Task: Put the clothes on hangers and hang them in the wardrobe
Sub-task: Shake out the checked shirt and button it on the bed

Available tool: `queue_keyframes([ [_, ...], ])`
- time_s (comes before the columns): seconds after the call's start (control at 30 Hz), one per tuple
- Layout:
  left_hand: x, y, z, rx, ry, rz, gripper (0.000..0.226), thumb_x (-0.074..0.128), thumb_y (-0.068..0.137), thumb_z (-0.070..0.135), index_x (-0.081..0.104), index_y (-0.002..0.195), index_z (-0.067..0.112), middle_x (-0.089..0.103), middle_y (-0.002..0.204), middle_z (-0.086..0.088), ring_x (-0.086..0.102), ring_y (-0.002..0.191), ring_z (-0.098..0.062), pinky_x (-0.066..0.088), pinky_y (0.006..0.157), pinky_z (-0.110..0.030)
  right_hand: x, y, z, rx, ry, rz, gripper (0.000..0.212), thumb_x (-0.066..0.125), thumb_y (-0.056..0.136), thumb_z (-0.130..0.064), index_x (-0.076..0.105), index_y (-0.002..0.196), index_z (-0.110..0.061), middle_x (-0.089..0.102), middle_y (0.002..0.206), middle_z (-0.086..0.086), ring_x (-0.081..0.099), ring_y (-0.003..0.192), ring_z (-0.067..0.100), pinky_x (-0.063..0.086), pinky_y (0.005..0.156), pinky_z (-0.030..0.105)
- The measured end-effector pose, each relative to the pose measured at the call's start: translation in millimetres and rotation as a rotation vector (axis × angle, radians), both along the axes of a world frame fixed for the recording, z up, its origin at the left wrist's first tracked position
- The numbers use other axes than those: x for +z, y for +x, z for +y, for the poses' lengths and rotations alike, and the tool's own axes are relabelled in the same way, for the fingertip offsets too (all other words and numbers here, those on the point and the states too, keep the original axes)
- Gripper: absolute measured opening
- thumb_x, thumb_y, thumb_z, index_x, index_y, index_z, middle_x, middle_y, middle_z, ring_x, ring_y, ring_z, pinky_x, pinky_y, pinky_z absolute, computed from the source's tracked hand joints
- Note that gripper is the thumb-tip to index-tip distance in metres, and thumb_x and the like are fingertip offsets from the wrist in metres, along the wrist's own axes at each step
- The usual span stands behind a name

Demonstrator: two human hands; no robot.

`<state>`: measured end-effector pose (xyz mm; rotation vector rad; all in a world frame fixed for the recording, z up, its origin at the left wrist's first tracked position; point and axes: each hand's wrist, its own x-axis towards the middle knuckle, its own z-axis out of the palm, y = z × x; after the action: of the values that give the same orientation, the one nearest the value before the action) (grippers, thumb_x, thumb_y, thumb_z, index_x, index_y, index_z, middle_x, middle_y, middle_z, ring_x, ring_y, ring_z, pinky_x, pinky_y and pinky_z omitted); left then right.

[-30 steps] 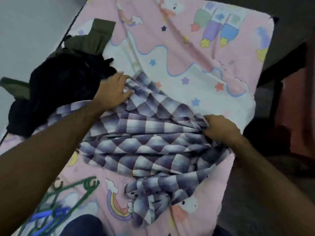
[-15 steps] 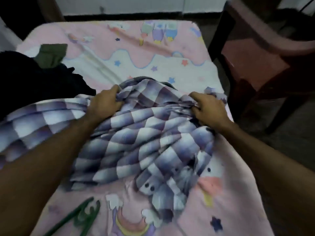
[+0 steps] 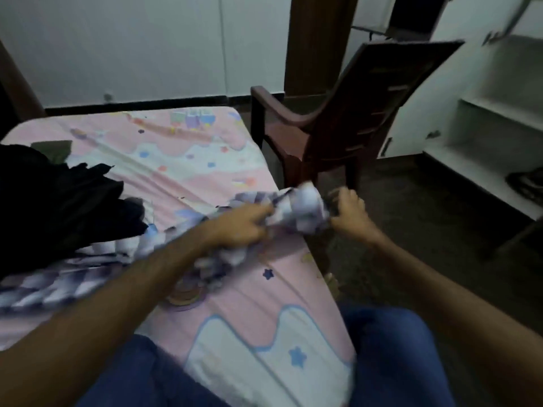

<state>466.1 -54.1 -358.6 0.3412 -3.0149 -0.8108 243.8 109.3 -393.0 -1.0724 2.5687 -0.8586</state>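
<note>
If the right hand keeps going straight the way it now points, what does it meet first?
Probably the dark brown chair. The right hand, holding the bunched checkered shirt with the left hand, points up and away past the bed's edge, toward the chair's front leg. Motion blur leaves depth uncertain.

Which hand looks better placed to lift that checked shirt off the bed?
Probably the left hand: it grips the checked shirt bunched above the bed. The right hand sits at its blurred end.

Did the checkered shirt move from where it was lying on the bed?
Yes. The checkered shirt now bunches between both hands at the bed edge toward the chair.
</note>
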Motion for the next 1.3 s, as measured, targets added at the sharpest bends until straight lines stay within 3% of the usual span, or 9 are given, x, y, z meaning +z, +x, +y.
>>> queue_keyframes([
  [0.1, -39.3, -0.9, 32.7, -0.334, 0.024, -0.632, 0.031, 0.063, 0.096, 0.032, 0.067, 0.113, 0.007, 0.072, 0.104, -0.011, 0.066, 0.093, -0.028, 0.050, 0.084, -0.035, -35.7, 32.0, 38.5, 0.036, 0.033, -0.567, 0.007, 0.060, 0.086, -0.011, 0.052, 0.086, -0.012, 0.056, 0.075, 0.007, 0.049, 0.063, 0.019, 0.041, 0.062, 0.035],
  [0.13, -48.3, -0.7, 36.5, -0.348, 0.035, -0.691, 0.028, 0.063, 0.097, 0.031, 0.069, 0.114, 0.010, 0.073, 0.104, -0.009, 0.067, 0.092, -0.024, 0.051, 0.082, -0.032, -47.0, 45.9, 44.6, 0.029, 0.045, -0.743, 0.015, 0.060, 0.092, -0.017, 0.051, 0.082, -0.012, 0.053, 0.070, 0.009, 0.044, 0.057, 0.019, 0.037, 0.055, 0.032],
  [0.23, -51.9, -0.2, 21.0, -0.288, -0.084, -0.342, 0.015, 0.057, 0.099, 0.026, 0.067, 0.107, 0.019, 0.068, 0.096, 0.005, 0.059, 0.082, -0.010, 0.045, 0.074, -0.029, -77.2, 63.7, 39.7, 0.018, 0.064, -0.713, 0.042, 0.061, 0.098, -0.047, 0.056, 0.094, -0.005, 0.065, 0.080, 0.013, 0.065, 0.062, 0.022, 0.051, 0.049, 0.030],
  [0.43, -43.7, -14.0, -34.0, -0.131, -0.318, 0.066, 0.020, 0.057, 0.096, 0.023, 0.058, 0.116, 0.023, 0.059, 0.111, 0.006, 0.051, 0.083, -0.008, 0.049, 0.077, -0.039, -98.6, 67.8, 39.7, -0.214, -0.032, 0.066, 0.052, 0.080, 0.072, -0.034, 0.046, 0.108, -0.017, 0.047, 0.113, 0.006, 0.049, 0.104, 0.029, 0.048, 0.085, 0.045],
  [0.53, -54.5, -37.8, -27.8, -0.185, -0.411, 0.042, 0.032, 0.056, 0.093, 0.023, 0.054, 0.124, 0.017, 0.054, 0.122, -0.004, 0.055, 0.102, -0.024, 0.048, 0.081, -0.045, -113.5, 58.6, 56.1, -0.177, 0.112, -0.308, 0.068, 0.081, 0.063, -0.054, 0.056, 0.109, -0.009, 0.064, 0.115, 0.012, 0.061, 0.108, 0.034, 0.053, 0.088, 0.044],
  [0.7, -61.5, -84.8, 25.4, -0.425, -0.609, 0.106, 0.059, 0.045, 0.091, 0.039, 0.036, 0.147, 0.026, 0.038, 0.156, 0.002, 0.041, 0.137, -0.020, 0.041, 0.097, -0.044, -88.8, 53.5, 71.0, -0.068, -0.355, -0.502, 0.019, 0.070, 0.092, -0.004, 0.066, 0.105, -0.018, 0.072, 0.099, -0.002, 0.065, 0.091, 0.010, 0.049, 0.079, 0.030],
  [0.93, 52.9, -162.2, 66.6, -0.405, -0.268, 0.109, 0.037, 0.050, 0.090, 0.022, 0.051, 0.127, 0.023, 0.061, 0.121, 0.003, 0.060, 0.110, -0.020, 0.047, 0.090, -0.041, 26.6, 9.9, 69.6, -0.013, -0.859, -0.967, 0.024, 0.049, 0.105, -0.013, 0.062, 0.125, -0.008, 0.071, 0.112, 0.014, 0.069, 0.099, 0.024, 0.057, 0.090, 0.037],
  [1.1, 168.8, -196.3, 82.8, -0.183, -0.518, 0.530, 0.023, 0.051, 0.092, 0.013, 0.047, 0.113, 0.019, 0.052, 0.110, -0.003, 0.063, 0.085, -0.033, 0.045, 0.064, -0.043, 146.2, -45.9, 80.1, 0.041, -1.057, -0.824, 0.038, 0.066, 0.096, -0.014, 0.059, 0.127, 0.005, 0.060, 0.129, 0.033, 0.059, 0.112, 0.041, 0.042, 0.110, 0.058],
  [1.3, 298.6, -225.5, 89.6, 0.175, -0.464, 0.907, 0.018, 0.036, 0.095, 0.011, 0.048, 0.109, 0.012, 0.058, 0.111, -0.016, 0.062, 0.091, -0.048, 0.046, 0.071, -0.049, 202.5, -88.2, 118.6, -0.027, -0.607, -0.035, 0.035, 0.075, 0.072, -0.016, 0.068, 0.106, -0.014, 0.075, 0.100, 0.004, 0.070, 0.097, 0.022, 0.059, 0.086, 0.046],
])
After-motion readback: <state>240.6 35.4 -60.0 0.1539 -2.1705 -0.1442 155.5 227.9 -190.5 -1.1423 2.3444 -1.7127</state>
